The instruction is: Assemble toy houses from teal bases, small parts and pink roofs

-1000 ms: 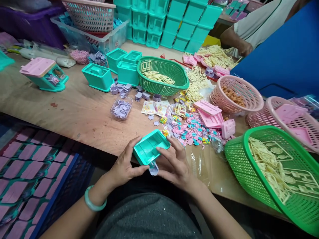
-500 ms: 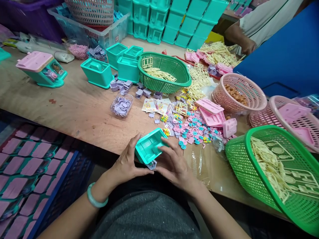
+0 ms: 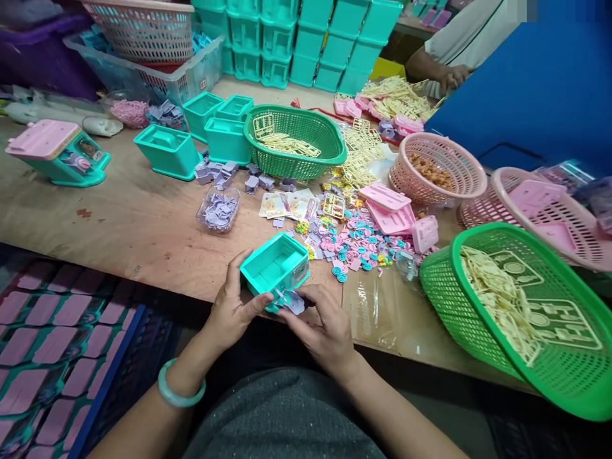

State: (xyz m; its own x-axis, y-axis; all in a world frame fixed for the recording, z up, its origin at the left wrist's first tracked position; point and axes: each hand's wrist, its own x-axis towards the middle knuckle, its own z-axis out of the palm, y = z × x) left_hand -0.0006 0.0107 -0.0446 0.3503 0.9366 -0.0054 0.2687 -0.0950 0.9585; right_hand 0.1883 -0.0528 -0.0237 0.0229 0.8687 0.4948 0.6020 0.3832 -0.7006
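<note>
My left hand [image 3: 231, 311] grips a small teal plastic box [image 3: 275, 266] by its left side, at the near edge of the wooden table [image 3: 143, 223]. The box's hollow side faces up. My right hand [image 3: 321, 322] pinches a small lilac part [image 3: 292, 301] against the box's lower front face. A pale green bangle [image 3: 179, 390] sits on my left wrist. A pile of small pink, teal and lilac pieces [image 3: 351, 242] lies just beyond the box.
A green basket of cream sprues [image 3: 521, 306] stands at right, another green basket [image 3: 294, 140] farther back, and two pink baskets [image 3: 437, 169]. Teal boxes [image 3: 167, 150], a clear tub of lilac parts [image 3: 218, 209] and a finished pink-topped toy [image 3: 55, 150] lie left. Another person's hand [image 3: 452, 76] works at the far side.
The teal box has tipped and turned so its front faces me. My right hand has moved from its right side down to the lilac part at the lower front.
</note>
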